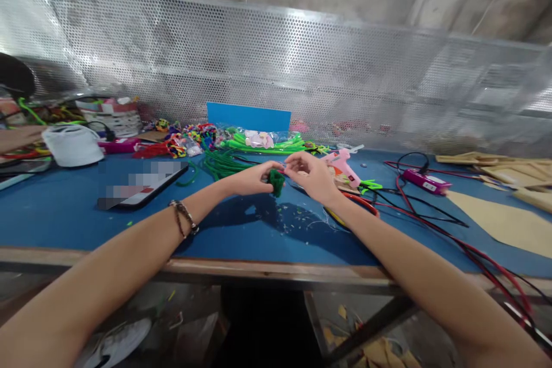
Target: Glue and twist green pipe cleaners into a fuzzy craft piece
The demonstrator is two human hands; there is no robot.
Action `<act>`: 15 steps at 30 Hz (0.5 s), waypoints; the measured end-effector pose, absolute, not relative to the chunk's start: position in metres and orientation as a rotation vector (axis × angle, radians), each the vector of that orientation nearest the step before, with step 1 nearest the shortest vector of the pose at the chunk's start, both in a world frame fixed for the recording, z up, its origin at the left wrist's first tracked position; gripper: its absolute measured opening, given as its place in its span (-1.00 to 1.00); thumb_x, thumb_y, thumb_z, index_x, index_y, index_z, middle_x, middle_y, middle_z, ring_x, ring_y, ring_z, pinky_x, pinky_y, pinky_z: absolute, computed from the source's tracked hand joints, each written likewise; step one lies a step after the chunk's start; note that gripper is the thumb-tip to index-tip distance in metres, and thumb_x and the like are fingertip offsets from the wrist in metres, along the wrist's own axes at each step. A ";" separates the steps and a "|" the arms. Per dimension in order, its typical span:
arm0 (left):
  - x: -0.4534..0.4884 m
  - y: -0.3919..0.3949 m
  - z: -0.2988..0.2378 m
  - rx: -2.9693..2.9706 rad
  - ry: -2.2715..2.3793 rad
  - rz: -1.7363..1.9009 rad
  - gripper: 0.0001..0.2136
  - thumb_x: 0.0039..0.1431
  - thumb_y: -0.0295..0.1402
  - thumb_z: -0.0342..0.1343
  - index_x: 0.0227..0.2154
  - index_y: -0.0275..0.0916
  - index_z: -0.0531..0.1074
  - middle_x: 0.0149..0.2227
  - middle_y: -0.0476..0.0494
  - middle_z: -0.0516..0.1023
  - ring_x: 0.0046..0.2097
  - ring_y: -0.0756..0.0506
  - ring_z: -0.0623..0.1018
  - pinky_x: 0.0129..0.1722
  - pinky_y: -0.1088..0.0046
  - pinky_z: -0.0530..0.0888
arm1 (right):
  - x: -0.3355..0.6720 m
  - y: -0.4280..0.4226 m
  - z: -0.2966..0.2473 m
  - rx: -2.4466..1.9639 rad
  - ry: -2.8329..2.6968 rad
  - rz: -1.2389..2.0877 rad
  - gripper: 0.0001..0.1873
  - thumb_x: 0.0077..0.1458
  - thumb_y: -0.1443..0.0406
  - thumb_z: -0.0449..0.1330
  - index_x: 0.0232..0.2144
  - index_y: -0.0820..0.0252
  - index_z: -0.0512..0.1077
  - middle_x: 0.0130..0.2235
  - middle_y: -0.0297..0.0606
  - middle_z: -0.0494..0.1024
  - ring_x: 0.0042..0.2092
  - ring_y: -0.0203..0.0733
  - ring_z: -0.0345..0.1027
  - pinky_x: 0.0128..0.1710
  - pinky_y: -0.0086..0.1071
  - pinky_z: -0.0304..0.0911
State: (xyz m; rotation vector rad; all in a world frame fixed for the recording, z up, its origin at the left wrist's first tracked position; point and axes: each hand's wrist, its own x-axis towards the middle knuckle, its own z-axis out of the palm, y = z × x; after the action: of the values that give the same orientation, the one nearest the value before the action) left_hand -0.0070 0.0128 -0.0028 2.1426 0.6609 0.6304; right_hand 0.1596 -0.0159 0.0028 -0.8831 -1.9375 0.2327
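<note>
A dark green fuzzy bundle of pipe cleaners is held above the middle of the table, between finger and thumb of my left hand. From the right, my right hand comes up against it with thumb and fingertips pinched together. Something thin and reddish shows between the two hands, too small to name. Behind my left hand lies a pile of dark green pipe cleaners. A pink glue gun rests just beyond my right hand.
A tablet or phone lies left on the blue table. Bright green pipe cleaners and a blue board stand behind. Cables, a purple device and brown sheets are right. Another person's hand shows far left.
</note>
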 end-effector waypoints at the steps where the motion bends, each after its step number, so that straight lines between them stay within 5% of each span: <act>1: -0.005 0.012 -0.003 2.133 0.633 0.612 -0.54 -0.23 -0.48 -0.03 -0.14 -0.32 0.14 -0.19 -0.15 0.35 -0.20 -0.03 0.38 -0.27 0.51 0.30 | 0.158 -0.018 0.004 -0.858 -1.947 0.227 -0.91 -0.11 0.37 0.11 -0.43 0.23 0.33 -0.47 -0.34 0.43 -0.44 -0.36 0.29 -0.40 -0.45 0.22; 6: -0.004 0.012 -0.005 2.147 0.599 0.603 -0.59 -0.25 -0.51 -0.04 -0.20 -0.31 0.19 -0.15 -0.16 0.34 -0.16 -0.04 0.37 -0.26 0.52 0.31 | 0.156 -0.021 0.003 -0.844 -2.119 0.196 -0.90 -0.09 0.41 0.06 -0.50 0.20 0.38 -0.43 -0.34 0.48 -0.37 -0.32 0.33 -0.31 -0.40 0.23; 15: -0.006 0.015 -0.002 2.135 0.736 0.785 -0.63 -0.22 -0.54 -0.07 -0.23 -0.30 0.20 -0.32 -0.08 0.36 -0.31 0.01 0.39 -0.34 0.54 0.32 | 0.160 -0.016 0.002 -0.872 -2.055 0.200 -0.78 0.00 0.42 -0.04 -0.32 0.19 0.36 -0.34 -0.29 0.47 -0.33 -0.34 0.33 -0.31 -0.41 0.24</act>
State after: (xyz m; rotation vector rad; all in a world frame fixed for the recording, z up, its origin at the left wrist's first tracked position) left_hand -0.0061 0.0147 -0.0020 2.1353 0.7356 0.7851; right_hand 0.1600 -0.0163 0.0017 -0.8720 -2.0552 0.2003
